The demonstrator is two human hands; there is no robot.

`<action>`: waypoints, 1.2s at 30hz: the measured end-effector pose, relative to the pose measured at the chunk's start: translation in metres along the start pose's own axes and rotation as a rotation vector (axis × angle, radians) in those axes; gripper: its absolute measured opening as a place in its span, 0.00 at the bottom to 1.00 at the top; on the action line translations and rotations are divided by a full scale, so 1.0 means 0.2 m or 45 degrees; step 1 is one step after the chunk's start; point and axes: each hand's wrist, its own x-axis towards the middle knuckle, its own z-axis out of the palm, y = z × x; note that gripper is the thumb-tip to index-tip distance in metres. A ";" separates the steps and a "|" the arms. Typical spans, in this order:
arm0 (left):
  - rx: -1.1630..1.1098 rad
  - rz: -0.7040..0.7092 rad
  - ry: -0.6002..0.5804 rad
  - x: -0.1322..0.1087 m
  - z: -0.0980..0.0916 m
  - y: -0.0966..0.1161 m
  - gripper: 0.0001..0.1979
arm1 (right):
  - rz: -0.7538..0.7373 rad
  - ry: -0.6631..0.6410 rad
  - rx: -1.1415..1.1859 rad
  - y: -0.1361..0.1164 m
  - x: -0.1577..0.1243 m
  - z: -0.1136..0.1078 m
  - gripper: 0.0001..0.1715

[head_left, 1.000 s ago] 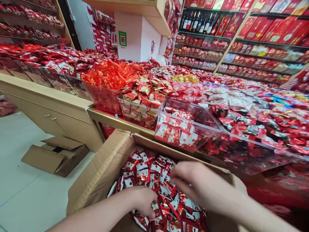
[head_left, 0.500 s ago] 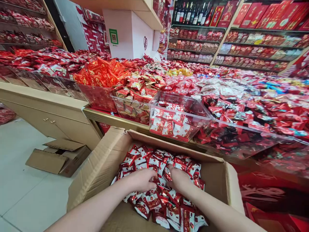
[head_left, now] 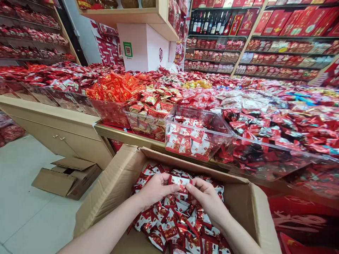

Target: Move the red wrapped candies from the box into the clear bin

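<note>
Between my two hands, a small red and white candy packet (head_left: 180,181) is pinched at its ends, above an open cardboard box (head_left: 238,201). My left hand (head_left: 158,188) grips the packet's left end with thumb and fingers. The right end is in the fingers of my right hand (head_left: 205,194). Beneath them lie many similar red and white packets (head_left: 169,229) inside the box. Just beyond the box, a clear plastic bin (head_left: 196,141) holds upright rows of matching packets, with some bare space at its right.
Full candy bins line the counter, including orange-red packets (head_left: 113,88), gold and red ones (head_left: 150,109) and red and black ones (head_left: 254,130). A smaller open carton (head_left: 82,176) sits on the floor at left. Shelves with bottles (head_left: 210,23) stand behind.
Both hands have risen from the pile and come together with one packet held between them. The view has tilted up slightly.
</note>
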 end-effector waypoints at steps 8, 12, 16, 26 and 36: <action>0.087 0.141 0.077 -0.01 0.04 0.02 0.16 | -0.156 0.179 -0.004 0.02 0.00 0.02 0.15; 0.453 0.259 0.243 -0.03 0.04 0.03 0.19 | -0.215 0.243 -0.096 0.03 -0.01 0.01 0.15; 0.775 0.490 0.413 -0.04 0.06 0.06 0.17 | -0.261 0.333 -0.080 0.02 -0.03 0.04 0.14; 0.991 0.575 0.686 -0.04 0.06 0.05 0.16 | -0.164 0.188 0.345 0.01 -0.04 0.12 0.11; 0.327 0.121 0.480 -0.02 0.08 0.01 0.16 | -0.159 0.067 0.517 -0.01 -0.06 0.09 0.25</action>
